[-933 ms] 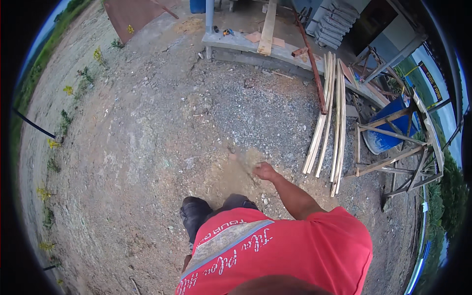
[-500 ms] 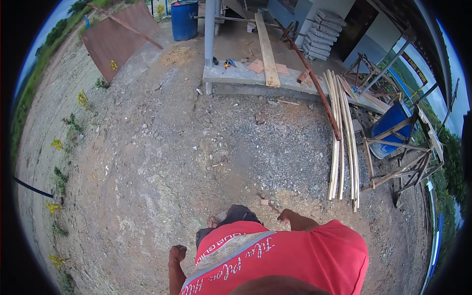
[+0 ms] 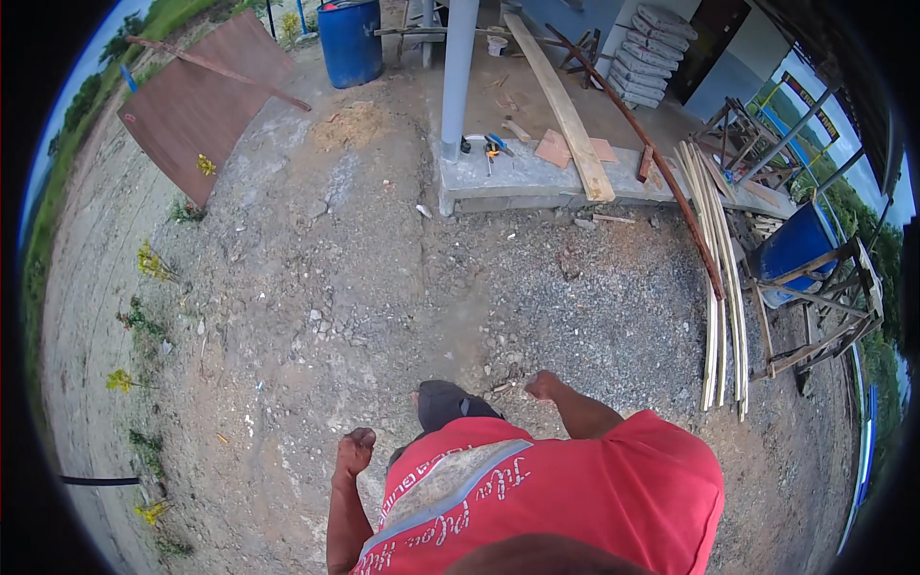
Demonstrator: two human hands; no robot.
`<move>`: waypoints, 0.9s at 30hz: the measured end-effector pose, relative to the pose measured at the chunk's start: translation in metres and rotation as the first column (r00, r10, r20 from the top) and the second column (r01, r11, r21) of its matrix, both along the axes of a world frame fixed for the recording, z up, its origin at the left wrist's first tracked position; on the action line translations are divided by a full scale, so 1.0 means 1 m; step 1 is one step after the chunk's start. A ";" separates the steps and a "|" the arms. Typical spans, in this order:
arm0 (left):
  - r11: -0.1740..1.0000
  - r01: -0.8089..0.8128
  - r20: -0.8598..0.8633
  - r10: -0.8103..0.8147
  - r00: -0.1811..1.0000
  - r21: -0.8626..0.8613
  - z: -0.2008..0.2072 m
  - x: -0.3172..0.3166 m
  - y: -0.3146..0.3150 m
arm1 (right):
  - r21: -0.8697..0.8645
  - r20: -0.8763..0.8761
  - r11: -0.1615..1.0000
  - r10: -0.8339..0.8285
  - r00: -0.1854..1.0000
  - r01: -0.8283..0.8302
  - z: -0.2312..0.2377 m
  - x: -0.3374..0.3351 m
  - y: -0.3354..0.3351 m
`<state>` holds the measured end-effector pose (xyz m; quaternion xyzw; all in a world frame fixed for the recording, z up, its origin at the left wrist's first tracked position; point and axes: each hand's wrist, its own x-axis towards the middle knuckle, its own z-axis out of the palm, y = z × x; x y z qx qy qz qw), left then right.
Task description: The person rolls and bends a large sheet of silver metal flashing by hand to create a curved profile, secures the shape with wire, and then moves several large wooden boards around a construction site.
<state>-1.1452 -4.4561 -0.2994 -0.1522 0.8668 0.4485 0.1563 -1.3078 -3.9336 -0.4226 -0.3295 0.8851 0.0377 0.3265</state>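
Perhaps loose gravel [image 3: 613, 331] ahead could roll underfoot, causing a slip; left hand [image 3: 356, 450] and right hand [image 3: 543, 385] look curled, grip otherwise impossible to tell.

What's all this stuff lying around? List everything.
Barrels: two, blue, top left, far right
Sheet: one, brown, upper left
Posts: several, grey, top and right
Ledge: one, grey, upper centre
Tools: several, orange and blue, on ledge
Plank: one, pale, over ledge
Sacks: several, greyish, stacked upper right
Long bar: one, reddish-brown, right
Strips: several, pale, beside bar
Wooden frames: several, brown, right
Plants: several, green and yellow, left
Shirt: one, red, bottom
Left fingers: one set, left of shirt
Right fingers: one set, above shirt
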 end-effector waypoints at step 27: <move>0.951 0.287 -0.205 -0.305 0.930 -0.114 0.042 -0.913 -0.396 | -0.072 0.371 0.837 -0.482 0.794 0.542 -0.057 -0.441 -0.355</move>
